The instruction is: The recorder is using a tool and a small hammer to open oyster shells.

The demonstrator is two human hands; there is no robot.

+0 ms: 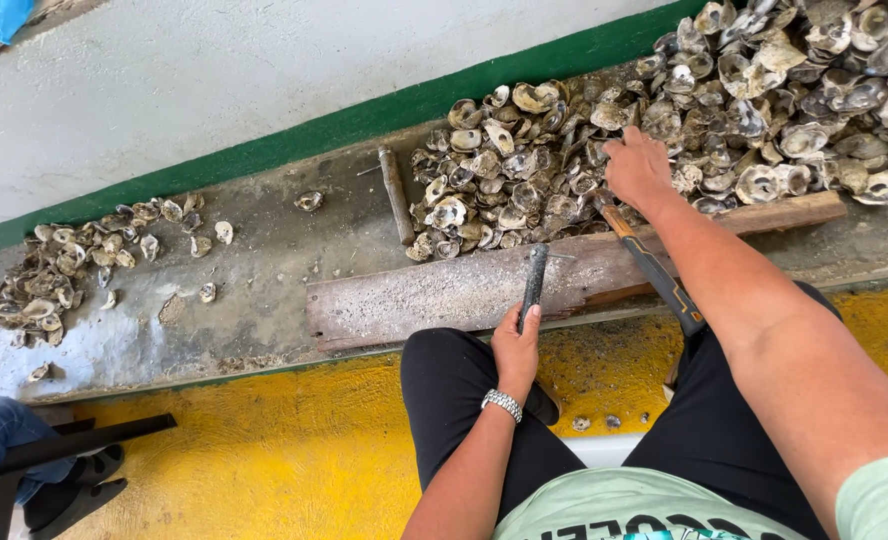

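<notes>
The left hand is clenched around a dark rod resting on the plank. The right hand reaches into the shell pile, fingers down on the shells; whether they grasp one cannot be told. A hammer lies across the plank under the right forearm.

A small shell heap lies left, a blue bag beyond.

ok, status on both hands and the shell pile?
Left hand gripping a dark metal rod resting on the plank. Right hand down on the oyster shell pile. Hammer lies across the plank under the right forearm. Nothing blocking.
</notes>
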